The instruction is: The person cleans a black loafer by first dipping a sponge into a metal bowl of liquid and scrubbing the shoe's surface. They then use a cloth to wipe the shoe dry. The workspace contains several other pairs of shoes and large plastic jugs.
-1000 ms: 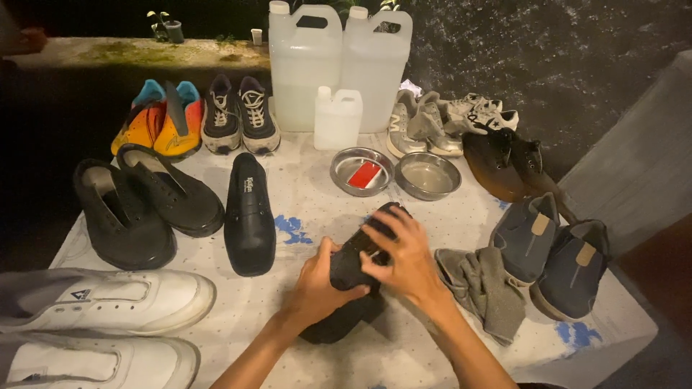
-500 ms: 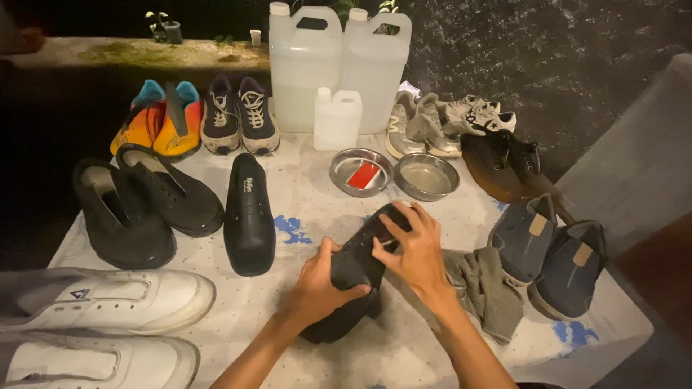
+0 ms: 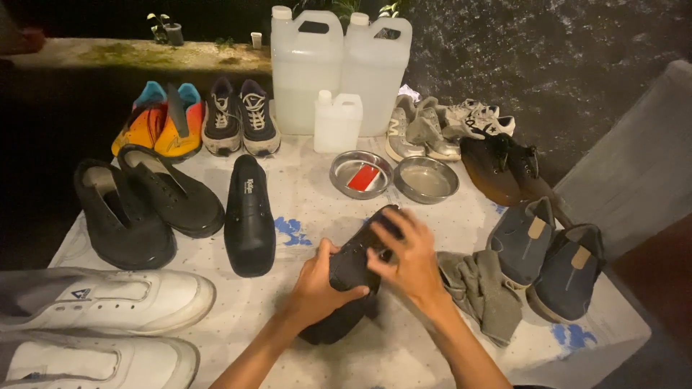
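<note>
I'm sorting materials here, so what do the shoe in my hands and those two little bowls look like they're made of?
Black shoe: looks like smooth matte leather or synthetic, with a dull sheen; hard to tell which. Two bowls: shiny silvery metal, probably stainless steel, with bright reflective rims.

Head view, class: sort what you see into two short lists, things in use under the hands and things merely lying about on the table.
In use:
left hand
right hand
black shoe, gripped by both hands

Lying about:
grey cloth
matching black shoe
two steel bowls
white jugs
blue slip-ons
white sneakers
</note>
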